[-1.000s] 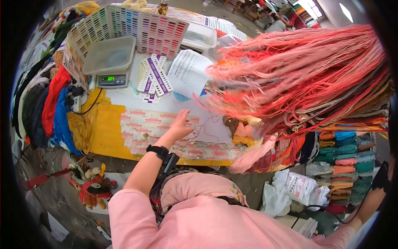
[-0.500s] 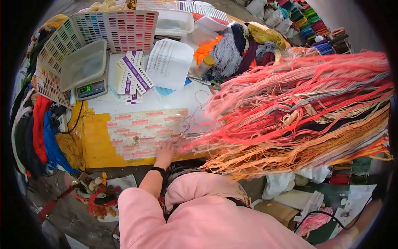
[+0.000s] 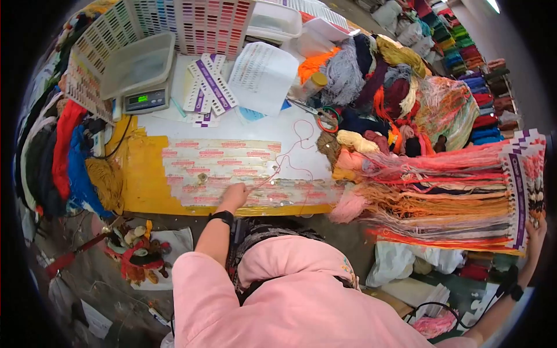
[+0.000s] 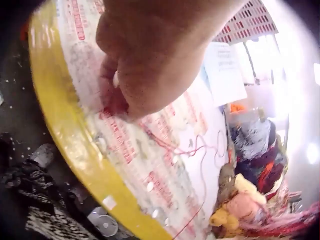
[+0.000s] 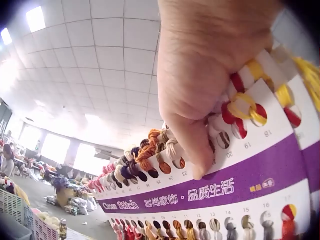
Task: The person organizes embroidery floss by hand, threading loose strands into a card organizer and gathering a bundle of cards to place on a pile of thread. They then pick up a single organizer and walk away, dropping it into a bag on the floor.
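My left hand (image 3: 234, 197) pinches the end of a thin red thread (image 3: 278, 168) low over the taped front part of the table (image 3: 154, 124). In the left wrist view the fingers of that hand (image 4: 145, 65) are curled down close to the tape, with the thread (image 4: 175, 150) trailing off them. Out at the far right, my right hand (image 3: 536, 232) grips the end of a punched purple-and-white card (image 3: 516, 197). Many skeins (image 3: 441, 203) hang from its holes, pink, orange and dark. The right wrist view shows the thumb of my right hand (image 5: 215, 75) pressed on the card (image 5: 220, 190).
A scale (image 3: 146, 100) bearing a plastic tray (image 3: 139, 64) stands back left before a colour chart (image 3: 203, 26). Punched cards (image 3: 212, 87) and a printed sheet (image 3: 264, 78) lie beside it. Scissors (image 3: 328, 119) and piled yarn (image 3: 348, 72) are behind the skeins; more yarn hangs at left.
My right hand and the card have come into view at the right, and the skeins have swung down and spread straighter. My left hand went down to the table's front edge, then slightly up with the thread.
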Tool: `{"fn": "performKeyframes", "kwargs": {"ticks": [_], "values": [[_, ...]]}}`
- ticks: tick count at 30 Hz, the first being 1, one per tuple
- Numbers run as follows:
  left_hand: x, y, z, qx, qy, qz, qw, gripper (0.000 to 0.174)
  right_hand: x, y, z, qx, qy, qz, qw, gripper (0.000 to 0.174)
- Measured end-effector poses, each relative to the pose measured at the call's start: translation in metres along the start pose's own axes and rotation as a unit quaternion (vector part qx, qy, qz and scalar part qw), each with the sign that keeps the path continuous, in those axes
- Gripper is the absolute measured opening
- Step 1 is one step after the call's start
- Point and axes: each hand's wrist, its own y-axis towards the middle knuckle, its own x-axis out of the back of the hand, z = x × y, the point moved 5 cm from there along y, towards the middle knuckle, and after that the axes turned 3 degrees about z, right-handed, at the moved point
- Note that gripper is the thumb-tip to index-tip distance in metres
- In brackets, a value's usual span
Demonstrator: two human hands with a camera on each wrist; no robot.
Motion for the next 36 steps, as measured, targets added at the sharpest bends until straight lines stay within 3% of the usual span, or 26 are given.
{"fn": "performKeyframes", "kwargs": {"ticks": [1, 3, 5, 6, 8, 10, 11, 12, 13, 14, 16, 17, 18, 19, 23, 24, 25, 27, 29, 31, 33, 34, 36], "values": [[0.011, -0.007, 0.007, 0.023, -0.153, -0.004, 0.988, 0.016, -0.005, 0.005, -0.004, -0.006, 0.021, 0.042, 0.999, 0.034], [0.042, -0.027, 0.027, 0.063, -0.438, -0.024, 0.896, 0.017, -0.014, 0.004, -0.041, -0.001, 0.135, -0.020, 0.991, 0.040], [0.093, -0.047, 0.062, 0.054, -0.467, -0.095, 0.878, 0.017, -0.039, 0.010, -0.065, 0.015, 0.223, -0.069, 0.972, 0.039], [0.119, -0.065, 0.084, 0.054, -0.478, -0.131, 0.867, 0.018, -0.058, 0.017, -0.041, 0.021, 0.230, -0.084, 0.969, 0.036], [0.184, -0.110, 0.123, 0.038, -0.534, -0.304, 0.788, 0.016, -0.084, 0.024, 0.015, 0.039, 0.236, -0.103, 0.965, 0.030], [0.269, -0.170, 0.124, 0.027, -0.487, -0.375, 0.788, 0.009, -0.094, 0.033, 0.041, 0.052, 0.248, -0.113, 0.961, 0.024], [0.306, -0.198, 0.111, -0.027, -0.496, -0.422, 0.758, 0.009, -0.098, 0.035, 0.047, 0.056, 0.256, -0.117, 0.958, 0.021], [0.343, -0.226, 0.101, -0.036, -0.426, -0.429, 0.796, 0.009, -0.100, 0.040, 0.047, 0.063, 0.264, -0.118, 0.955, 0.018], [0.372, -0.249, 0.090, -0.074, -0.438, -0.464, 0.766, 0.008, -0.106, 0.042, 0.051, 0.070, 0.275, -0.119, 0.952, 0.015], [0.400, -0.272, 0.083, -0.123, -0.423, -0.455, 0.774, 0.008, -0.113, 0.043, 0.052, 0.073, 0.281, -0.113, 0.950, 0.012], [0.443, -0.315, 0.063, -0.142, -0.437, -0.511, 0.726, 0.011, -0.122, 0.045, 0.076, 0.045, 0.283, -0.069, 0.955, 0.012], [0.455, -0.335, 0.046, -0.152, -0.411, -0.528, 0.727, 0.013, -0.118, 0.052, 0.117, 0.076, 0.147, 0.077, 0.983, 0.013], [0.463, -0.351, 0.030, -0.162, -0.386, -0.544, 0.727, 0.016, -0.123, 0.045, 0.122, 0.017, 0.255, 0.046, 0.966, 0.014], [0.466, -0.364, 0.023, -0.152, -0.375, -0.569, 0.716, 0.020, -0.129, 0.051, 0.107, 0.035, 0.253, 0.026, 0.967, 0.019], [0.434, -0.395, 0.020, -0.009, -0.248, -0.529, 0.811, 0.025, -0.149, 0.084, 0.020, 0.139, 0.143, 0.023, 0.980, 0.040], [0.418, -0.401, 0.027, 0.021, -0.201, -0.510, 0.836, 0.017, -0.155, 0.093, 0.004, 0.150, 0.123, 0.029, 0.981, 0.045], [0.398, -0.405, 0.023, 0.036, -0.221, -0.455, 0.862, 0.008, -0.157, 0.096, 0.003, 0.152, 0.112, 0.051, 0.981, 0.045], [0.354, -0.416, 0.033, 0.090, -0.189, -0.345, 0.915, 0.011, -0.163, 0.104, 0.003, 0.157, 0.089, 0.093, 0.979, 0.046], [0.310, -0.442, 0.046, 0.136, -0.234, -0.241, 0.932, 0.010, -0.166, 0.106, 0.017, 0.110, 0.109, 0.126, 0.980, 0.048], [0.281, -0.489, 0.060, 0.176, -0.290, -0.287, 0.896, 0.007, -0.169, 0.114, 0.015, 0.082, 0.098, 0.115, 0.985, 0.047], [0.265, -0.546, 0.072, 0.195, -0.341, -0.431, 0.812, 0.005, -0.172, 0.126, 0.018, 0.087, 0.106, 0.116, 0.984, 0.046], [0.258, -0.575, 0.087, 0.130, -0.340, -0.494, 0.790, 0.005, -0.175, 0.131, 0.024, 0.099, 0.116, 0.120, 0.981, 0.046], [0.238, -0.631, 0.125, 0.059, -0.402, -0.596, 0.693, 0.010, -0.183, 0.137, 0.040, 0.103, 0.139, 0.140, 0.975, 0.046]]}}
